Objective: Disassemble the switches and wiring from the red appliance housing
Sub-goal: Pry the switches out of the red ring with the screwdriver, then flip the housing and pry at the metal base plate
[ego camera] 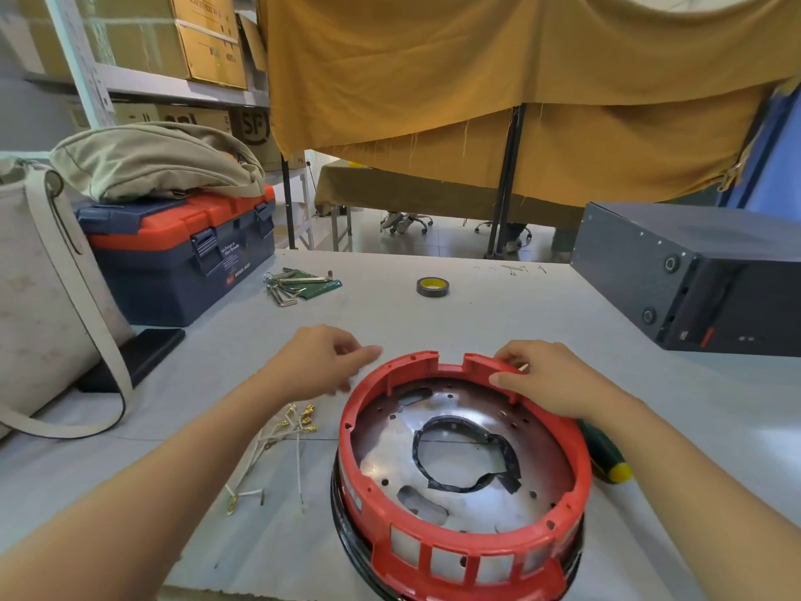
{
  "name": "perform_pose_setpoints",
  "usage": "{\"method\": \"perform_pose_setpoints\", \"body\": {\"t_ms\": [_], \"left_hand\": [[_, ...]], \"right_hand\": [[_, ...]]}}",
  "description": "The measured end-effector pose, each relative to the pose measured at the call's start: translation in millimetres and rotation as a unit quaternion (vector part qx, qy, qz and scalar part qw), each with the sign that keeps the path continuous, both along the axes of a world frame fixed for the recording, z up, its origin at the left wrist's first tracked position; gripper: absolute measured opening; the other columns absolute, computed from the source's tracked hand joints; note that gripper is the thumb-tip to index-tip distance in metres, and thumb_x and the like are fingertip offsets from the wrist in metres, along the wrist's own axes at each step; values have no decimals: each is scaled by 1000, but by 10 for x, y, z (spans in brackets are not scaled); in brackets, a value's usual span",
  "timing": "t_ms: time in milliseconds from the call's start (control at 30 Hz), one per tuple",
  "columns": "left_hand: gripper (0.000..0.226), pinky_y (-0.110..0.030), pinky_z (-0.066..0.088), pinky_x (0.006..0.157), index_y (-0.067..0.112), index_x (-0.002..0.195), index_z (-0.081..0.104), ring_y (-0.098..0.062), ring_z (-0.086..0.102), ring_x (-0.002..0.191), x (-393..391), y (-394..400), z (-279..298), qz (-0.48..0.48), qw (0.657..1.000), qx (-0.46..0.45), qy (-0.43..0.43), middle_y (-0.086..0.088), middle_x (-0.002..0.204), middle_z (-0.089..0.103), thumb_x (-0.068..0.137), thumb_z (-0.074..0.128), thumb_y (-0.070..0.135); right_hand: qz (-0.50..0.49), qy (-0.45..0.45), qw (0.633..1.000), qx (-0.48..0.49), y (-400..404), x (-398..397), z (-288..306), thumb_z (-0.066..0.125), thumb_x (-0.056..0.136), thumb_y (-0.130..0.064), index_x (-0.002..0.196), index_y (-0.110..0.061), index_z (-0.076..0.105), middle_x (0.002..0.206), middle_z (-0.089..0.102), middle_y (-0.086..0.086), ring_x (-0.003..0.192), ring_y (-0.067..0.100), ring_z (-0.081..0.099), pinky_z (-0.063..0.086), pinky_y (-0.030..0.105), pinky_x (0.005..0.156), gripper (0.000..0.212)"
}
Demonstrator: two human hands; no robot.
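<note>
Big grey worktop (498, 314) carries everything here. Far right sits a black box unit (693, 275), far left a pale tote bag (39, 297) and a blue-and-orange toolbox (182, 258) with a khaki bag (156, 162) flopped on top. The red appliance housing (463, 553) sits near the front edge, open side up, so the shiny metal plate inside shows, with black tape round its centre hole. The person's right hand (546, 379) has its grip on the far rim, thumb inside and fingers curled over the outside. The left hand (320, 357) hovers just left of the rim, fingers loosely curled, grasping nothing visible, a bit blurred. Left of the housing lies a bundle of white wires (277, 444) with brass terminals. A green-and-yellow screwdriver handle (607, 457) pokes out on the right. Further back: hex keys (294, 286) and a tape roll (432, 287).
</note>
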State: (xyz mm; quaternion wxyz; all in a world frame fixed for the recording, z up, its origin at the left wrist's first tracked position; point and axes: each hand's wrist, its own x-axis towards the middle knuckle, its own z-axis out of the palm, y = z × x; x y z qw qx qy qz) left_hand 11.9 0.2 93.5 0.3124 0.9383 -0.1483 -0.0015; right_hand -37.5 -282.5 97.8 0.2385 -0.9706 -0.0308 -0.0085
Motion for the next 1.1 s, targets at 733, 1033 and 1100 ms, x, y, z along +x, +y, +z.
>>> {"method": "perform_pose_setpoints", "body": {"t_ms": [733, 1033, 1100], "left_hand": [[9, -14, 44, 65, 33, 86, 73, 9, 60, 70, -290, -254, 317, 72, 956, -147, -243, 25, 71, 65, 83, 68, 25], [28, -38, 58, 75, 51, 81, 69, -14, 71, 76, -278, -201, 298, 48, 933, -311, -172, 10, 80, 74, 83, 71, 23], [21, -40, 58, 76, 41, 91, 70, -17, 71, 78, -269, -182, 272, 39, 934, -325, -142, 7, 85, 75, 85, 69, 21]], "right_hand": [[-80, -123, 892, 427, -169, -329, 302, 55, 88, -54, 108, -20, 68, 101, 73, 0, 95, 18, 68, 53, 30, 80, 42], [-16, -202, 896, 394, -152, -285, 484, 65, 63, -58, 133, -27, 52, 112, 62, -19, 97, -6, 62, 52, 15, 79, 77], [21, -203, 887, 415, -164, -298, 482, 70, 65, -46, 137, -26, 47, 114, 60, -23, 97, -13, 60, 49, 7, 75, 78]]}}
